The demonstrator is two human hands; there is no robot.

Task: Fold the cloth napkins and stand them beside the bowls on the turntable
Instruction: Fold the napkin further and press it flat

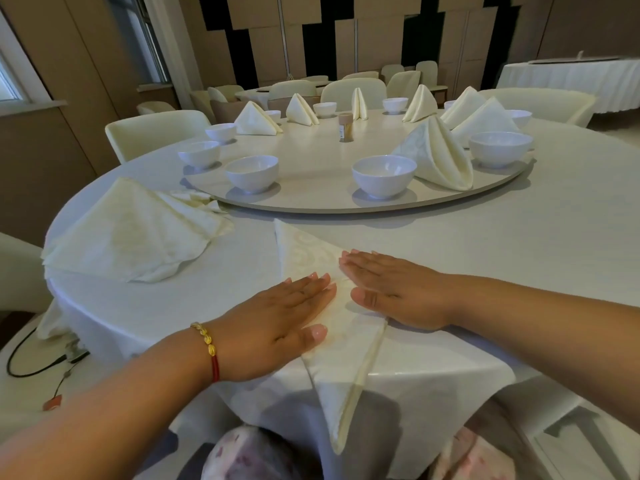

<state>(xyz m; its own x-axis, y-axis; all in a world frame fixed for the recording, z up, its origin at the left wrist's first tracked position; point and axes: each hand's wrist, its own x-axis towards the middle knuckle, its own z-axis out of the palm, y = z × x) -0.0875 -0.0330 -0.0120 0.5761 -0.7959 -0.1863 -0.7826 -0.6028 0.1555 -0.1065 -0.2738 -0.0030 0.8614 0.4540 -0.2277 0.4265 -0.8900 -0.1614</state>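
Cream napkin [311,252] flat at table [485,244] edge; L hand [277,317] & R hand [398,289] press it, fingers straight, gripping nothing.

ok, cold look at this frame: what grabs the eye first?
Two hands, left hand and right hand, pressed flat on a cream napkin whose point hangs over the near table edge. Behind them, the turntable carries a ring of white bowls with standing folded napkins on its far and right sides. A stack of unfolded napkins lies at left.
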